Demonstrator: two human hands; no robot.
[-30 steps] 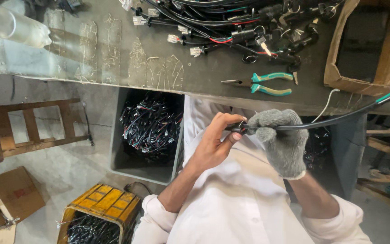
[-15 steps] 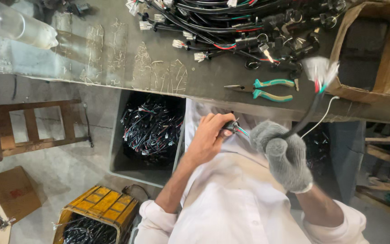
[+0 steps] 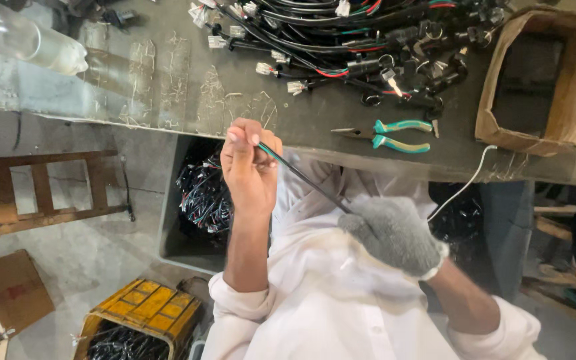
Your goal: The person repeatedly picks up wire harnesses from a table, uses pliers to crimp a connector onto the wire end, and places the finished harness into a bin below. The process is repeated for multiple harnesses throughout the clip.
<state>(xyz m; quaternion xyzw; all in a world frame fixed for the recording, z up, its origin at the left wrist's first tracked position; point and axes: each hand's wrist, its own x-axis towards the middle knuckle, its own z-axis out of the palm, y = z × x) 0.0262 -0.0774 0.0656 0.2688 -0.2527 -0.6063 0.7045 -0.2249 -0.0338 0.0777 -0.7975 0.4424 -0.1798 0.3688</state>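
You hold a thin black cable (image 3: 305, 179) stretched taut between your hands, just near of the workbench (image 3: 168, 87) edge. Your bare left hand (image 3: 249, 167) pinches its end, fingers closed; your gloved right hand (image 3: 395, 235) is fisted around it, likely for grip. Green-handled pliers (image 3: 388, 135) lie close on the bench.

The right hand (image 3: 395, 233) wears a fuzzy grey knit glove; the left hand (image 3: 251, 163) is bare, pinching a thin cable (image 3: 301, 177) sheathed in smooth black plastic. The bench (image 3: 168, 87) looks like dull, scratched metal. The pliers (image 3: 388, 135) have matt steel jaws and glossy teal plastic grips. The box (image 3: 571, 87) is rough brown cardboard, the shirt (image 3: 341, 300) white woven cloth, the crate (image 3: 145, 313) scuffed yellow plastic
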